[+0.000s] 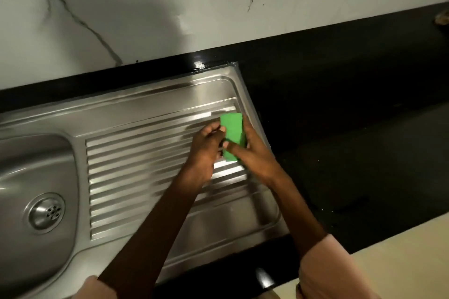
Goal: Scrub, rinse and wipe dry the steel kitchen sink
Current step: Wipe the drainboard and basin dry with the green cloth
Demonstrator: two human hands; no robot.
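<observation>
Both hands meet over the ribbed draining board of the steel sink, near its far right corner. The right hand grips a green sponge, thumb across its lower part and fingers curled behind it. The left hand pinches the sponge's left edge with bent fingers. The basin with its drain lies to the left, set in the black table.

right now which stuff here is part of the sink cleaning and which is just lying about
Part of the job:
- green scrub pad, held in both hands
- left hand
- right hand
- ribbed drainboard
- sink basin with its drain

Just there:
- black counter
- small brownish object, far right, too blurred to identify
</observation>
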